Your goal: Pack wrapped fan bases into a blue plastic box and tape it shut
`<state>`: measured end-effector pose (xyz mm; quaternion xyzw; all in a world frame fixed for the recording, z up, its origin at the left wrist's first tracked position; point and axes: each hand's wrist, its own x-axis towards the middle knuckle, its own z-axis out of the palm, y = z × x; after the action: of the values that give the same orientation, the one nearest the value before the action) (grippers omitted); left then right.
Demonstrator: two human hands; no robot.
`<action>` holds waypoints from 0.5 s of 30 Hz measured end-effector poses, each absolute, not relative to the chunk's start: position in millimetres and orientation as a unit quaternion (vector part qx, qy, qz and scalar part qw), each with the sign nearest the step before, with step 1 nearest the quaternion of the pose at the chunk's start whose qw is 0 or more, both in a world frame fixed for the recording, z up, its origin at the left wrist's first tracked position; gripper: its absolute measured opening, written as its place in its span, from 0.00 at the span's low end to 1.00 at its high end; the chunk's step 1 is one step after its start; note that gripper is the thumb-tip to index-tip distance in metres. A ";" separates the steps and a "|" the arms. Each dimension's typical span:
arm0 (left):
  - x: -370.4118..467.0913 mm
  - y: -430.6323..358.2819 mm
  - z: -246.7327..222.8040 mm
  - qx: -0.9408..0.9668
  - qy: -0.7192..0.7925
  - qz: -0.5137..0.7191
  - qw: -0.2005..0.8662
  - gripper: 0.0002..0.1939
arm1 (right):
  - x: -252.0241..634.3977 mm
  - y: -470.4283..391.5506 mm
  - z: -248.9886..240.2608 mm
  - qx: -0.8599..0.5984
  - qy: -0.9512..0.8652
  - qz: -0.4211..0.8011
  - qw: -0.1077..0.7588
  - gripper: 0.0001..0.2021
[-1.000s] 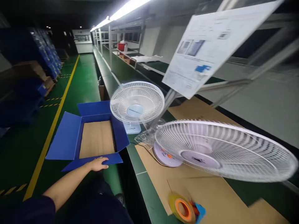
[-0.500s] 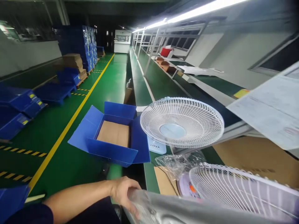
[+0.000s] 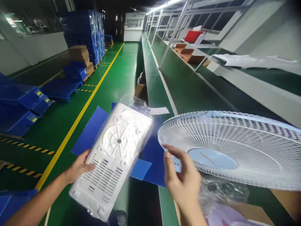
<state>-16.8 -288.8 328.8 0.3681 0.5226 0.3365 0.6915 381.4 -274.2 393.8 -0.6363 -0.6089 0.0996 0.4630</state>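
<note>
- Left hand (image 3: 78, 168) has its fingers wrapped round the left edge of a white fan base (image 3: 113, 158), still in its clear plastic bag, holding it up tilted with the vented underside facing the camera.
- Right hand (image 3: 181, 180) is up next to the base, fingers loosely spread and gripping nothing, just in front of a white fan grille (image 3: 231, 147).
- Open blue box (image 3: 94, 131) sits on the green floor (image 3: 113, 78) behind the base.
- Green worktop (image 3: 185, 88) runs off to the right.
</note>
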 end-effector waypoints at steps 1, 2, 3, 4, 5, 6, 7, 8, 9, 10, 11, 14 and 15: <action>-24.3 -266.7 336.9 0.339 0.529 0.328 0.706 0.43 | 375.5 -260.7 349.6 -0.651 -0.602 0.149 0.439 0.16; -30.6 -243.4 342.2 0.312 0.538 0.313 0.718 0.42 | 371.1 -250.9 303.7 -0.673 -0.604 0.184 0.385 0.18; -35.4 -219.3 343.5 0.288 0.547 0.295 0.728 0.41 | 367.8 -245.2 259.3 -0.708 -0.607 0.210 0.294 0.18; -38.4 -194.7 339.7 0.270 0.556 0.274 0.737 0.40 | 365.2 -243.9 219.3 -0.744 -0.596 0.235 0.188 0.20; -39.3 -170.0 330.1 0.258 0.565 0.251 0.742 0.39 | 363.1 -247.0 185.7 -0.765 -0.585 0.252 0.093 0.23; -37.7 -145.6 314.3 0.252 0.573 0.230 0.745 0.39 | 361.5 -254.3 159.6 -0.758 -0.598 0.261 0.026 0.25; -33.2 -122.3 292.6 0.249 0.579 0.211 0.747 0.38 | 360.6 -265.5 141.3 -0.744 -0.619 0.252 -0.008 0.26; -25.6 -100.9 265.4 0.248 0.583 0.199 0.747 0.38 | 360.2 -279.9 130.0 -0.739 -0.627 0.245 -0.030 0.24; -14.8 -82.1 233.9 0.248 0.586 0.194 0.746 0.38 | 360.2 -297.0 124.4 -0.735 -0.633 0.242 -0.039 0.22; -0.8 -67.0 199.4 0.244 0.588 0.193 0.746 0.38 | 360.4 -315.9 122.9 -0.735 -0.632 0.243 -0.039 0.21; 15.9 -56.1 163.4 0.238 0.591 0.203 0.744 0.39 | 360.3 -336.2 123.7 -0.738 -0.627 0.248 -0.035 0.22; 75.4 -50.7 59.9 0.228 0.596 0.229 0.735 0.45 | 355.4 -397.8 126.9 -0.745 -0.622 0.239 -0.013 0.25; 95.3 -57.1 29.8 0.227 0.596 0.240 0.732 0.48 | 352.0 -415.8 125.9 -0.750 -0.622 0.223 -0.012 0.26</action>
<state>95.3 -57.1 29.8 0.2270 0.5957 0.2395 0.7323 352.0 -415.8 125.9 -0.7505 -0.6220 0.2230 -0.0115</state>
